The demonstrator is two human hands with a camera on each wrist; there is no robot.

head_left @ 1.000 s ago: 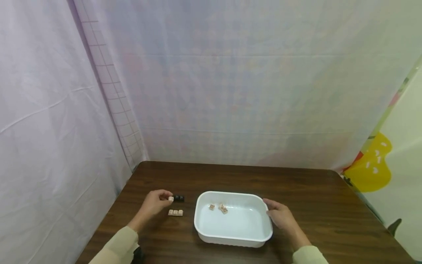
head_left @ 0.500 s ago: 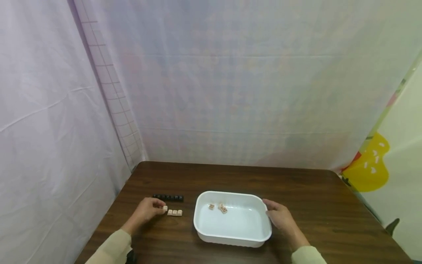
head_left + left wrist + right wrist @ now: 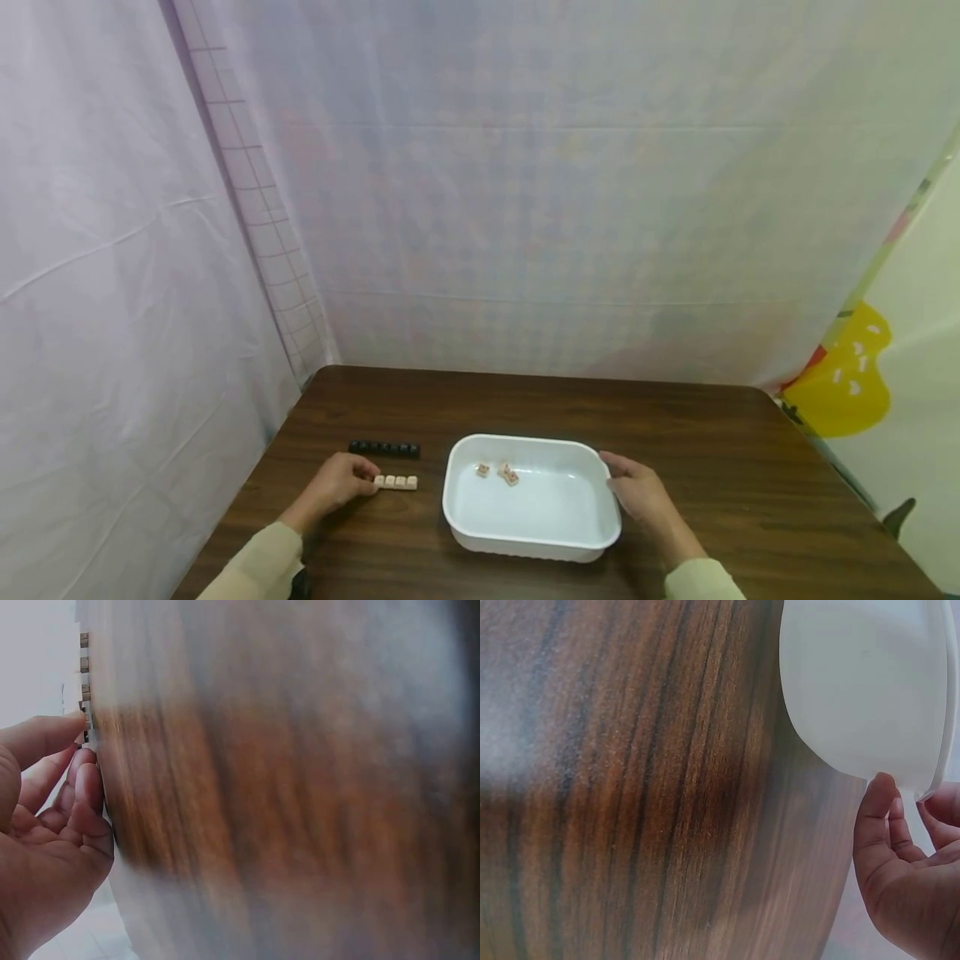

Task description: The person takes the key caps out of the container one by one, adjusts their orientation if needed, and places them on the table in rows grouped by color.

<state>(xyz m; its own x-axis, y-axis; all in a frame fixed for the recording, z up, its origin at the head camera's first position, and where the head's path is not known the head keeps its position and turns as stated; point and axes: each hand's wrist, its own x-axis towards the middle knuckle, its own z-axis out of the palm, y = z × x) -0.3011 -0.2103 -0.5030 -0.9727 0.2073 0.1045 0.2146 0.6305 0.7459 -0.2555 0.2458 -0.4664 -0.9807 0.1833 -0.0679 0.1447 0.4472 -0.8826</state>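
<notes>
My left hand (image 3: 337, 485) pinches the leftmost cream keycap (image 3: 379, 481) between thumb and fingers. That keycap lines up with several others in a short cream row (image 3: 401, 482) on the table, and the left wrist view shows the fingertips at the row's near end. Just behind runs a longer row of black keycaps (image 3: 384, 448). At right, my right hand (image 3: 637, 492) grips the right rim of a white rectangular tray (image 3: 534, 546). In the right wrist view its fingers (image 3: 875, 806) touch the tray's wall. Several loose cream pieces (image 3: 511, 477) lie inside, toward the back left.
A dark brown wood-grain table (image 3: 705, 450) carries everything. Pale curtains (image 3: 525, 208) hang behind it and along the left side. A cloth with a yellow shape (image 3: 847, 375) hangs at the right.
My left hand has moved from the black row toward me, bringing a cream keycap to the left end of the cream row. The full black row shows. The right hand stays on the tray.
</notes>
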